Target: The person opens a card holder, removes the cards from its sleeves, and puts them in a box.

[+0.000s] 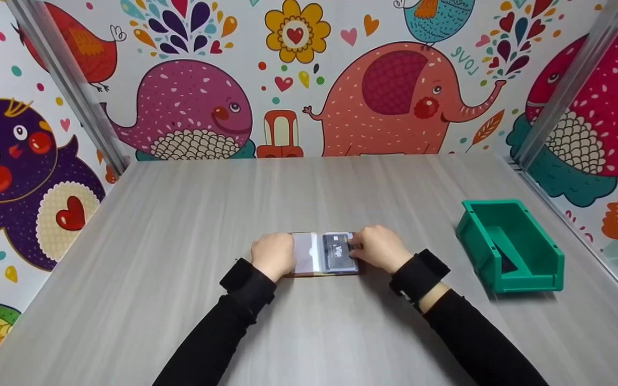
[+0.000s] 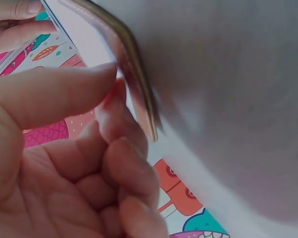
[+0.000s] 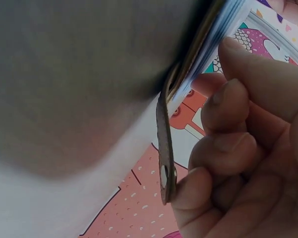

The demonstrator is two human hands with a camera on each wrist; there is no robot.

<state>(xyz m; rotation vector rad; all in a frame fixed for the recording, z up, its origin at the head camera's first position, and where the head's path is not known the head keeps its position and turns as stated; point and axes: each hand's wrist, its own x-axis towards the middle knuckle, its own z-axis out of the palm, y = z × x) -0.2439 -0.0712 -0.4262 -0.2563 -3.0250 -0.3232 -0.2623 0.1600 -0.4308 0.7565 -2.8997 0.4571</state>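
Card holder (image 1: 304, 261), brown cover (image 2: 141, 82), studded strap (image 3: 164, 141), lay open: clear sleeves (image 3: 223, 34), dark card (image 1: 339, 253) lettered "Vip". Left hand (image 1: 273, 256) pinched its left edge; right hand (image 1: 381, 249), the opposite side.

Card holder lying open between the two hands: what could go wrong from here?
1. The right hand is at the edge of the layered pages of the card holder, so it may catch several at once or shift the Vip card.
2. The strap sticks out beside that hand and might get trapped if the holder closes.
3. The cover looks bent near the left hand; it could spring up if released.
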